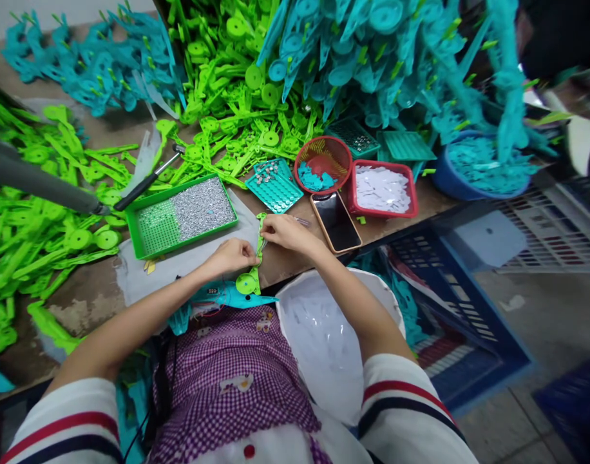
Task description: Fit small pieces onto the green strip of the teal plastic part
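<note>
Hands at table edge, both on one green plastic piece (254, 264). Left hand (232, 256) pinches its middle, fingers pressed together; right hand (288, 232) grips upper end. Piece hangs over worktable (96, 299) edge. Green tray (183, 216) of small metal bits just beyond left hand; phone (336, 221) right of right hand.

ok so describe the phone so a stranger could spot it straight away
Start at the wooden table edge, just beyond the right hand. The phone lies flat below the round red basket and left of the red tray. It alone is a dark, glossy slab with a tan rim.
</note>
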### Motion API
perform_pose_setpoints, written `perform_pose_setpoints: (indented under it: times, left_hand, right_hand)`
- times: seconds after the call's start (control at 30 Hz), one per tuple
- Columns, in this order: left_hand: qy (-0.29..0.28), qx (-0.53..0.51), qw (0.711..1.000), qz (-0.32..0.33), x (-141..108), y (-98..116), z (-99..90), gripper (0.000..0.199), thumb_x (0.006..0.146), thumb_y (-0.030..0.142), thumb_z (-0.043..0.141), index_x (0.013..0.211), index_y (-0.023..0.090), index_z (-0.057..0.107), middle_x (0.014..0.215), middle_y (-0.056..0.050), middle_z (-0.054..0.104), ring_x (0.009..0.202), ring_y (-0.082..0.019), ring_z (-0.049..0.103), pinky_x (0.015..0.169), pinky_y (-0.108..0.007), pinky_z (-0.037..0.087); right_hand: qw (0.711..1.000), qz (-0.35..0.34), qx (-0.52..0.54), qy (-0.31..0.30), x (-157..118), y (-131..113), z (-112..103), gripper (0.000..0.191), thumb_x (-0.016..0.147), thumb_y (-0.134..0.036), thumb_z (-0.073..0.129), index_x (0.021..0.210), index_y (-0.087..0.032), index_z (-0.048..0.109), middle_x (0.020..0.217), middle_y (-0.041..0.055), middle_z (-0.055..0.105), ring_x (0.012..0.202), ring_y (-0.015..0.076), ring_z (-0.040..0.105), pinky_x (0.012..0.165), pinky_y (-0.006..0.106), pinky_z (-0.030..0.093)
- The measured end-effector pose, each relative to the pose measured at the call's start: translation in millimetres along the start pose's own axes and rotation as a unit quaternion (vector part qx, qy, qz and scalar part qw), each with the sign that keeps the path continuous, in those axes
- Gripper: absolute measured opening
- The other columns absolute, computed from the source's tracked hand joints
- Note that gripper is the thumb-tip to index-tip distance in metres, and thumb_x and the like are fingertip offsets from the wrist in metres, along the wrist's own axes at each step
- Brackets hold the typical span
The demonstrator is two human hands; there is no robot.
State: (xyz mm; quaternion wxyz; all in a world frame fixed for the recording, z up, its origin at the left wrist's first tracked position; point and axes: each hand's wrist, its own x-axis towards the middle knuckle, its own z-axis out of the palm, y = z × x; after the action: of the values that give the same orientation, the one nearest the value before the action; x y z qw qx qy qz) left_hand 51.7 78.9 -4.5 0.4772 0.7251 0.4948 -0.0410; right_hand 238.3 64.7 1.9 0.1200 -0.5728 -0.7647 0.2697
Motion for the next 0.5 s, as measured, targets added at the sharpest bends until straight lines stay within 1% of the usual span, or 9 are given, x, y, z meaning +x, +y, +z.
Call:
perform_pose_setpoints:
  times: [0.1, 0.2, 0.27, 0.33, 0.43, 0.47, 0.5]
  left_hand:
    - [-0.012, 0.001, 1.0, -0.026, 3, 5, -0.1, 0.022, 0.063, 0.031, 0.074, 0.077, 0.018, 0.063, 0.052, 0.006, 0.058, 0.049, -0.013, 0.055, 0.053, -0.025, 0.037]
    - [-0.022, 0.009, 0.999, -0.035, 3, 9, 1.4, 0.016, 0.065, 0.027, 0.072, 0.074, 0.018, 0.061, 0.052, 0.005, 0.058, 0.05, -0.014, 0.057, 0.053, -0.024, 0.038]
    - [-0.01, 0.013, 0.999, -0.033, 1, 10, 2.8, 0.015, 0.066, 0.025, 0.072, 0.074, 0.018, 0.062, 0.054, 0.005, 0.06, 0.053, -0.014, 0.057, 0.053, -0.025, 0.038]
    - [0.012, 0.014, 1.0, -0.024, -2, 9, 4.7, 0.015, 0.067, 0.025, 0.073, 0.075, 0.017, 0.063, 0.06, 0.003, 0.063, 0.056, -0.014, 0.058, 0.055, -0.025, 0.04]
    - [0.053, 0.012, 0.999, 0.002, -9, 5, 8.7, 0.015, 0.07, 0.026, 0.073, 0.08, 0.017, 0.066, 0.071, 0.0, 0.069, 0.065, -0.015, 0.062, 0.06, -0.026, 0.043]
    - [0.066, 0.014, 0.998, 0.012, -12, 3, 10.4, 0.016, 0.071, 0.026, 0.072, 0.082, 0.017, 0.067, 0.074, 0.0, 0.07, 0.068, -0.016, 0.063, 0.063, -0.026, 0.045]
    - [0.078, 0.016, 0.997, 0.021, -14, 1, 12.1, 0.016, 0.072, 0.027, 0.072, 0.085, 0.018, 0.068, 0.077, -0.001, 0.071, 0.07, -0.017, 0.064, 0.065, -0.027, 0.046]
  right_hand:
    - [1.0, 0.006, -0.008, -0.004, 1, -1, -1, 0.01, 0.084, -0.015, 0.058, 0.081, -0.015, 0.067, 0.084, 0.0058, 0.068, 0.076, 0.0167, 0.058, 0.065, 0.025, 0.033]
    - [1.0, -0.001, -0.015, 0.006, 0, 0, 0, 0.011, 0.086, -0.015, 0.057, 0.083, -0.016, 0.068, 0.086, 0.0064, 0.068, 0.079, 0.0178, 0.059, 0.068, 0.026, 0.036]
    - [1.0, -0.011, -0.004, 0.028, -6, 1, 4, 0.013, 0.087, -0.016, 0.057, 0.085, -0.016, 0.069, 0.089, 0.0075, 0.068, 0.082, 0.019, 0.06, 0.072, 0.028, 0.04]
    - [0.996, -0.017, 0.026, 0.08, -19, 0, 14, 0.018, 0.091, -0.019, 0.054, 0.094, -0.017, 0.071, 0.096, 0.0094, 0.068, 0.091, 0.0206, 0.062, 0.081, 0.031, 0.045]
    - [0.975, 0.006, 0.081, 0.206, -45, -7, 38, 0.029, 0.096, -0.025, 0.044, 0.112, -0.02, 0.068, 0.109, 0.0104, 0.067, 0.104, 0.0212, 0.061, 0.092, 0.035, 0.047]
    - [0.968, 0.015, 0.093, 0.231, -54, -10, 48, 0.031, 0.097, -0.026, 0.042, 0.114, -0.02, 0.067, 0.111, 0.0103, 0.067, 0.105, 0.0209, 0.061, 0.094, 0.035, 0.047]
    - [0.966, 0.018, 0.097, 0.24, -61, -13, 57, 0.032, 0.097, -0.027, 0.041, 0.116, -0.021, 0.067, 0.113, 0.0105, 0.067, 0.107, 0.021, 0.061, 0.095, 0.036, 0.047]
